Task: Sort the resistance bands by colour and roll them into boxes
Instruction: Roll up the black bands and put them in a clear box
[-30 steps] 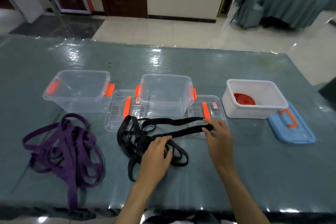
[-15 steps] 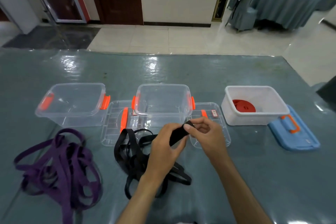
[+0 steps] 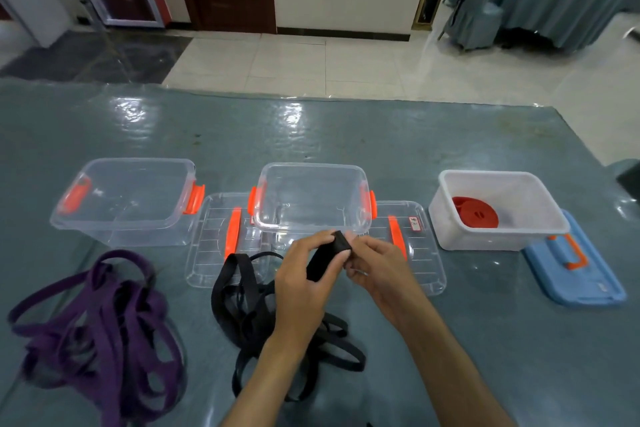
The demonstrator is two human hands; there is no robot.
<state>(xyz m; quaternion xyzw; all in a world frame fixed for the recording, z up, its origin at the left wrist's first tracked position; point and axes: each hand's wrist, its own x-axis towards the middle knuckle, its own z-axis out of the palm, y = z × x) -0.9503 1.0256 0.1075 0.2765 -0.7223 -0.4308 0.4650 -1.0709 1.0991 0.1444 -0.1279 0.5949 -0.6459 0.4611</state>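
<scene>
Both hands pinch the folded end of a black band (image 3: 327, 255) above the bench (image 3: 346, 135), left hand (image 3: 304, 274) and right hand (image 3: 374, 267) curled round it. Keep the roll tight and edges flush, feeding slack from the black pile (image 3: 249, 302), then drop in the middle box (image 3: 311, 198).

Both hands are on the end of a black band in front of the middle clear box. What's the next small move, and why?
Probably keep turning the folded end over itself to start a tight roll. The left hand and right hand pinch the black resistance band at its doubled-over tip, with the rest trailing loose into the black tangle. The middle clear plastic box just behind looks empty, ready for the finished roll.
</scene>
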